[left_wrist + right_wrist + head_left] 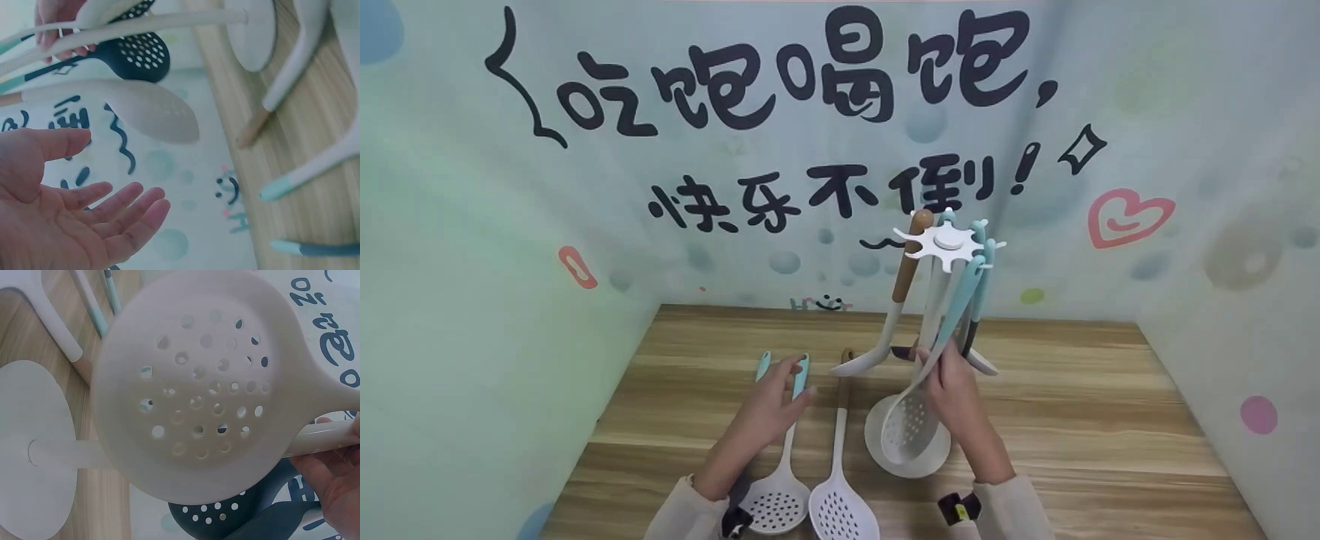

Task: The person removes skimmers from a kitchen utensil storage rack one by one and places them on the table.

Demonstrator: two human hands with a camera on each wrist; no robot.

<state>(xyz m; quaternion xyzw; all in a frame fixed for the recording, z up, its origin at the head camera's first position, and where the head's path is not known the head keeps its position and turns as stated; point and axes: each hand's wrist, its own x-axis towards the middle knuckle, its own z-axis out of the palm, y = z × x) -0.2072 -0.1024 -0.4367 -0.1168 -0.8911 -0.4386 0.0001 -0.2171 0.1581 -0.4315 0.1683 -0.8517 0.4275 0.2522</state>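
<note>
Head view is showing the right hand (952,394) gripping a skimmer (911,427) hanging on the rack (949,241), while the open left hand (769,409) is reaching over 2 skimmers (810,499) waiting on the worktop (1110,420).

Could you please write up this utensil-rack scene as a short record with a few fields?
Setting: wooden table in a booth with printed walls
Rack: white utensil stand with a round base, utensils hanging from it
Right hand: grips the handle of the white perforated skimmer, which hangs on the stand
Left hand: open, palm empty, over two teal-tipped handles lying on the table
On the table: slotted spoon and slotted turner, side by side
Also on rack: dark perforated spoon, pale ladle
</note>
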